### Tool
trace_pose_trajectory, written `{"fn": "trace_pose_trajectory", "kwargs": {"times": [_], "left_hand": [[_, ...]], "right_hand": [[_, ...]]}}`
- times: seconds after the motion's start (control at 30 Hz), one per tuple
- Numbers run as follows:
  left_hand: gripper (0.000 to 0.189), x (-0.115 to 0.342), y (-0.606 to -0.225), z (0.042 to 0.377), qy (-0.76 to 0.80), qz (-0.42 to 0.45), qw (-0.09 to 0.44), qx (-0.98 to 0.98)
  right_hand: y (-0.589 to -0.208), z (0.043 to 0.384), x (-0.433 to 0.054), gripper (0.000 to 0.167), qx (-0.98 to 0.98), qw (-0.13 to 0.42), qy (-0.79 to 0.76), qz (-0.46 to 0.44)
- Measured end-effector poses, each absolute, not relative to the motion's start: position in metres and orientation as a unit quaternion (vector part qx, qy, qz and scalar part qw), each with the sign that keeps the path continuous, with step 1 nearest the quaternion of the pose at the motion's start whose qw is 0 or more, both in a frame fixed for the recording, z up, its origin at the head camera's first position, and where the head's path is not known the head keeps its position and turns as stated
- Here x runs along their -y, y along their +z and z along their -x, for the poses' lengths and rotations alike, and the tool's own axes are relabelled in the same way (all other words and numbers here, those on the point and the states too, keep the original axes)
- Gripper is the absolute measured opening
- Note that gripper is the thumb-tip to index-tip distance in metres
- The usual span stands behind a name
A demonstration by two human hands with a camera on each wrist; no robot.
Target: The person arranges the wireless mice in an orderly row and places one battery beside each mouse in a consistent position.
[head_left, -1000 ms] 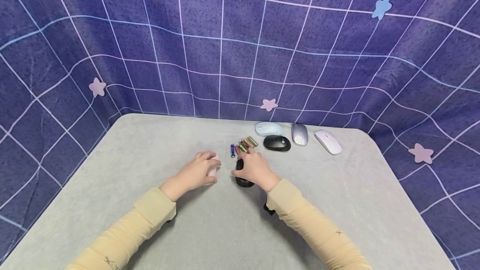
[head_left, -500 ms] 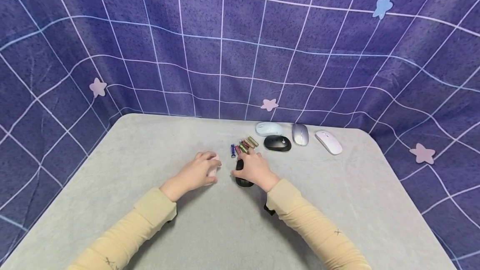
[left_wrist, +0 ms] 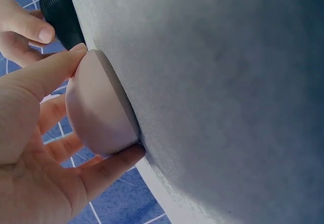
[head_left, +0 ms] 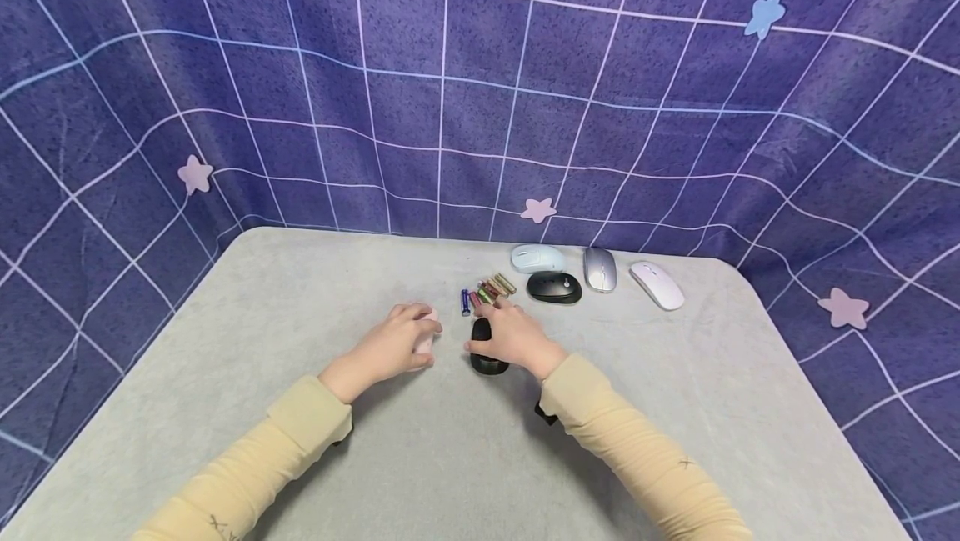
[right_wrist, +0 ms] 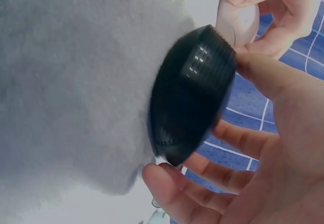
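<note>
My left hand (head_left: 390, 345) holds a pale pink computer mouse (left_wrist: 98, 107) on the grey tabletop, thumb on one side and fingers on the other. To its right, my right hand (head_left: 517, 337) is curved around a black computer mouse (right_wrist: 190, 92), thumb at its near left edge and fingers at the far side. In the head view the back of the black mouse (head_left: 489, 364) shows below the hand. Just beyond the right fingertips lies a row of small batteries: a blue one (head_left: 466, 303), and several red, green and gold ones (head_left: 501, 284) partly hidden by the fingers.
Behind the right hand lie a light blue mouse (head_left: 537, 257) and another black mouse (head_left: 554, 287). Further right are a grey mouse (head_left: 600, 269) and a white mouse (head_left: 657, 285). A purple-blue grid-patterned curtain (head_left: 480, 107) hangs along the table's back edge.
My right hand and forearm have shifted slightly to the right, so more of the black mouse shows. My left hand and the pink mouse stay put.
</note>
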State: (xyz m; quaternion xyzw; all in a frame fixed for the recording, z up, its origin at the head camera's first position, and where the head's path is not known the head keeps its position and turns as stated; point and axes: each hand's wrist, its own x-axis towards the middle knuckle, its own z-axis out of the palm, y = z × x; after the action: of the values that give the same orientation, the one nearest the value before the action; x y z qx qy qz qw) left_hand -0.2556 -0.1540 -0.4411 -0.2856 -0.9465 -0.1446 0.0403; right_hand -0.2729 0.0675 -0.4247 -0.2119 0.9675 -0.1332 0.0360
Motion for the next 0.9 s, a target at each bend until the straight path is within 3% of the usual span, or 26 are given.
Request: {"fn": "trace_pose_trajectory", "kwargs": {"times": [0.5, 0.9], "left_hand": [[0.046, 0.154, -0.44, 0.255, -0.144, 0.285, 0.039, 0.947], [0.046, 0.153, -0.441, 0.254, -0.144, 0.285, 0.044, 0.947]], "right_hand": [[-0.397, 0.284, -0.099, 0.057, -0.981, 0.034, -0.099, 0.166], [-0.385, 0.296, -0.135, 0.056, -0.982, 0.001, -0.118, 0.147]]}}
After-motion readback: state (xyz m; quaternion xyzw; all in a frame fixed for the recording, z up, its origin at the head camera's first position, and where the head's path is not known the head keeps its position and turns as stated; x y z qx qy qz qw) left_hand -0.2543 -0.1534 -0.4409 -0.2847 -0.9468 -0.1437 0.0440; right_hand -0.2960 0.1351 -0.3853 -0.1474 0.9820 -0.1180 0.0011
